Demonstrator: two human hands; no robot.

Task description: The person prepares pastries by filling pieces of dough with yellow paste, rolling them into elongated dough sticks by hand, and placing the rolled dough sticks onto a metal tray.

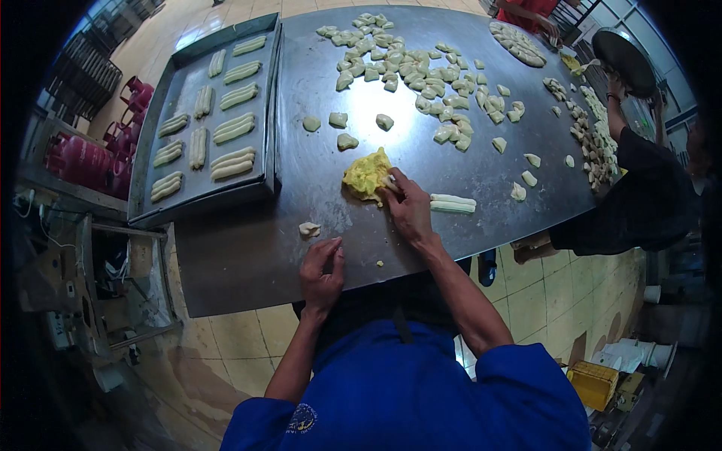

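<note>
My right hand (411,213) reaches to the right edge of a soft yellow lump of filling (366,176) on the metal table. Its fingers are closed, and something small and pale shows at their tips, too hidden to name. Just right of that hand lies a ridged strip of shaped dough (453,204). Over the near part of the table is my left hand (322,276), fingers loosely bent and apart, with nothing in them. A small torn dough piece (309,229) rests just beyond it. Farther off sit single dough pieces (347,141).
A deep metal tray (180,98) with rows of ridged dough strips (234,128) stands at the left. Many dough pieces (421,71) cover the far table. At the right, a co-worker's arm (616,113) holds a dark round pan (623,62). Another person in red (519,10) works beyond.
</note>
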